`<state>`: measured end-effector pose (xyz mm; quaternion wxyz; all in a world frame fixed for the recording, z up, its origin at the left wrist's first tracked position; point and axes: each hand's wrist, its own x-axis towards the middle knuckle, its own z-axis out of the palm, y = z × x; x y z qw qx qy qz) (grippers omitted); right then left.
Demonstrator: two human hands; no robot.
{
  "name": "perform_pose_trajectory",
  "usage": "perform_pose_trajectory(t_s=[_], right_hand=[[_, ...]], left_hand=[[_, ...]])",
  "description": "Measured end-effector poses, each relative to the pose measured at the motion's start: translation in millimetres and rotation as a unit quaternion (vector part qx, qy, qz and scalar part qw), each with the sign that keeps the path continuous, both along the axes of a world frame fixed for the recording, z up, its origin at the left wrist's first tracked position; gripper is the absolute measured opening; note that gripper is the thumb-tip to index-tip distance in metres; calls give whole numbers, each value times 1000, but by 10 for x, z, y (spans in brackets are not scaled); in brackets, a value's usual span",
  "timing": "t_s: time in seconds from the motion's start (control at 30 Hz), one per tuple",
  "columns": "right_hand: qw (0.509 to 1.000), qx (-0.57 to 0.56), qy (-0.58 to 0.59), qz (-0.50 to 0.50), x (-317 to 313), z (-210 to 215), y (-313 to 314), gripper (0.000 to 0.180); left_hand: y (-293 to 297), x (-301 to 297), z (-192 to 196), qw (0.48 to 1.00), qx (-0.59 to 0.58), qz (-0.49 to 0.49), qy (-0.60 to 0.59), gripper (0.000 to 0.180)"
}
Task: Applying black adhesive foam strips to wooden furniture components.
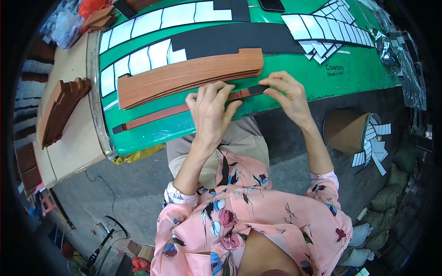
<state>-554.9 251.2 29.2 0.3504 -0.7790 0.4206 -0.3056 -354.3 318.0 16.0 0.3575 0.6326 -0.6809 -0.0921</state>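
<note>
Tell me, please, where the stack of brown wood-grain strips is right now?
In the head view, the stack of brown strips lies on the green table, left of centre, just beyond the left hand.
</note>
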Motion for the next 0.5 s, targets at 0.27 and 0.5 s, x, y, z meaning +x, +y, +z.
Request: perform_pose_trajectory(t_s=[0.27,0.5], right_hand=[[994,-98,35,9,-2,-117,34,22],[993,-109,51,-8,26,-109,39,23]], left_hand=[[-67,-127,-58,1000,6,15,-13,24],[-84,-146,-63,1000,5,19,-16,18]])
